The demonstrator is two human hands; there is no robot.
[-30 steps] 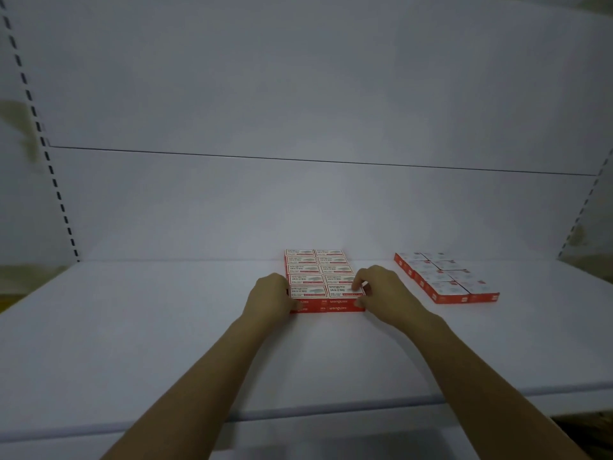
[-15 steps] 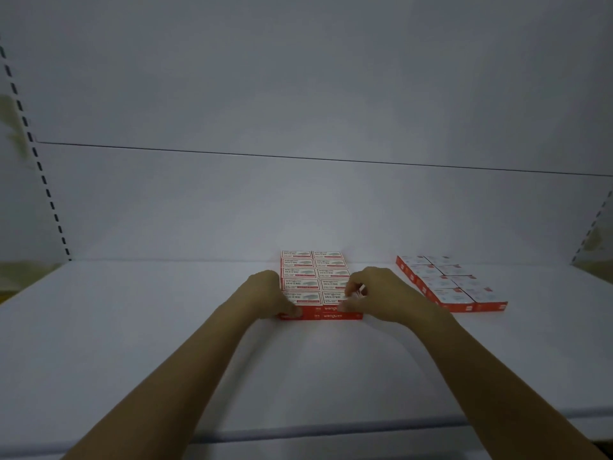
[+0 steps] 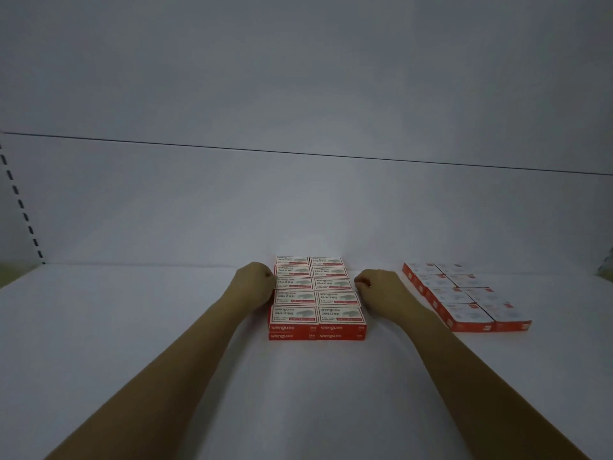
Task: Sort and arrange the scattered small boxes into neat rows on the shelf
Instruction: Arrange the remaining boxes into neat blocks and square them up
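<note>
Squarely on the white shelf [image 3: 132, 327] sits a block of small red-and-white boxes [image 3: 316, 295], two wide, five deep and two layers high, with its edges flush and its far end near the back panel [image 3: 298, 210]. The left grip [image 3: 253, 283] is at the block's left side, about midway along it. Its fingers are curled into a fist holding nothing, and the knuckles are against the boxes. The right grip [image 3: 381, 288] mirrors it at the block's right side. It is also curled and empty, with its fingertips at the edge of the upper layer, though contact there is too fine to tell. A second block of boxes [image 3: 464, 297], two wide and four deep, lies well apart to the right of the first, turned slightly askew to it. Far to the left of the block, a slotted upright [image 3: 20, 204] runs up the back panel.
</note>
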